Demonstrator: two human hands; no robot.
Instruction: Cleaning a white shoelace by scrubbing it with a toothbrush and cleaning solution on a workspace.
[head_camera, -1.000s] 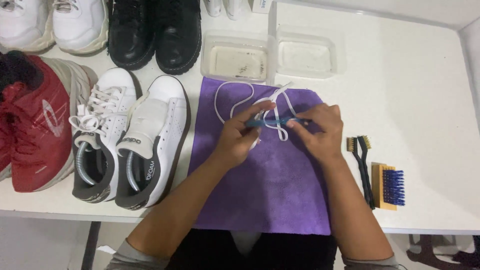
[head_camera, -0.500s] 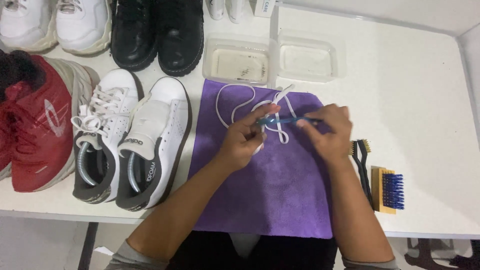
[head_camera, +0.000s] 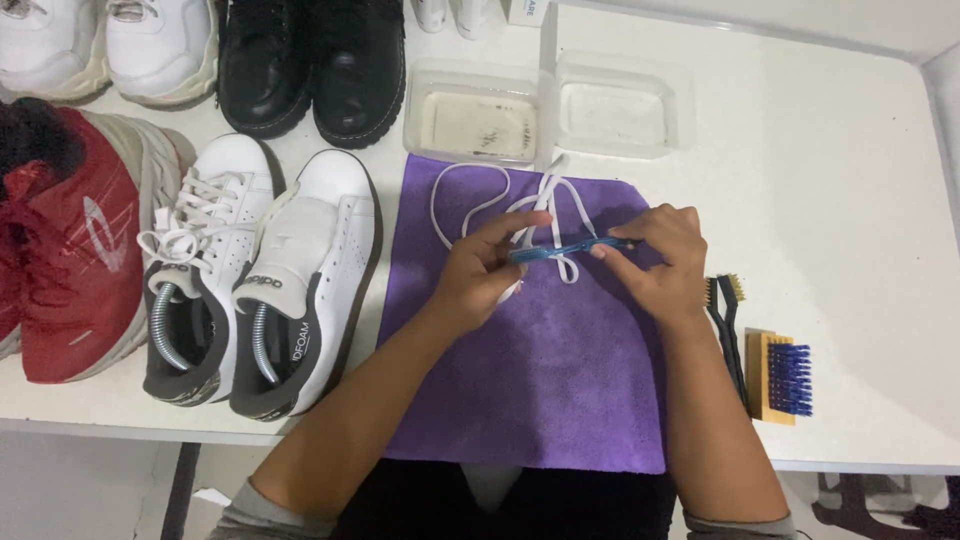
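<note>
Left hand (head_camera: 480, 272): fingers pinched on the white flat shoelace (head_camera: 545, 205) and one end of a slim blue brush (head_camera: 570, 248).
Right hand (head_camera: 655, 262): closed on the brush's other end.
Under both hands: purple suede-like cloth (head_camera: 540, 370).
Beside left hand: white leather sneakers (head_camera: 260, 280).

My Arms and Sleeves

My two forearms are bare from the wrist almost to the elbow. My grey sleeves are pushed up and gathered near both elbows. My left hand (head_camera: 480, 275) and my right hand (head_camera: 655, 265) wear no gloves. I see no rings or watch.
</note>
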